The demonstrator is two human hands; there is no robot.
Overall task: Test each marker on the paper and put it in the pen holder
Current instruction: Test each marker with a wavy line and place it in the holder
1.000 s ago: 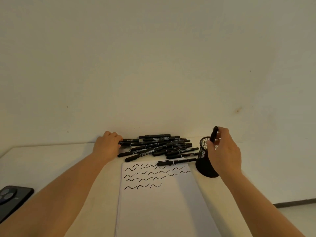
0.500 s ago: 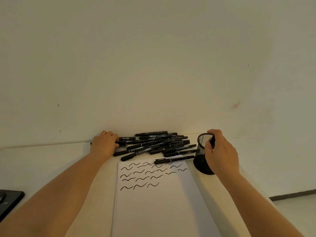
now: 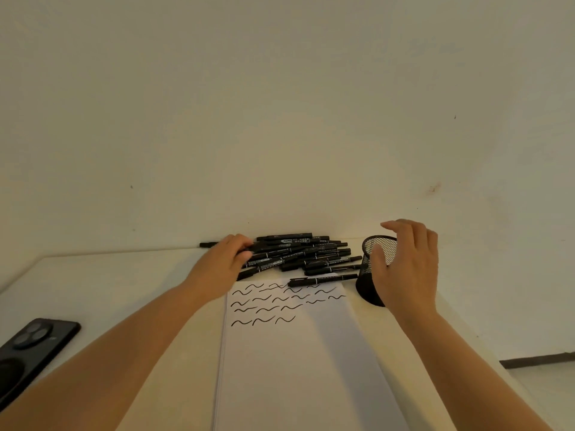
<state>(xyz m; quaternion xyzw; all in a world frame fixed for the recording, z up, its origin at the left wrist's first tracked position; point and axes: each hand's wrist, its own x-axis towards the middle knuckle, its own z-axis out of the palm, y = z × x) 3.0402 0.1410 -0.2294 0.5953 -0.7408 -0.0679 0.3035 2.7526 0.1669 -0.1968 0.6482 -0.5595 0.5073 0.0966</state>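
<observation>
Markers: the one the right hand carried a second ago is gone into the pen holder, fingers now loose and empty; the left hand grips another from the pile, next for testing.

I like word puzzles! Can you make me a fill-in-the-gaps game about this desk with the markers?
1. The mesh pen holder stands to the ___ of the paper.
2. The squiggles on the paper are ___ in colour.
3. The left hand reaches into the pile of ___.
4. The right hand holds ___.

Missing words: right; black; markers; nothing
</observation>
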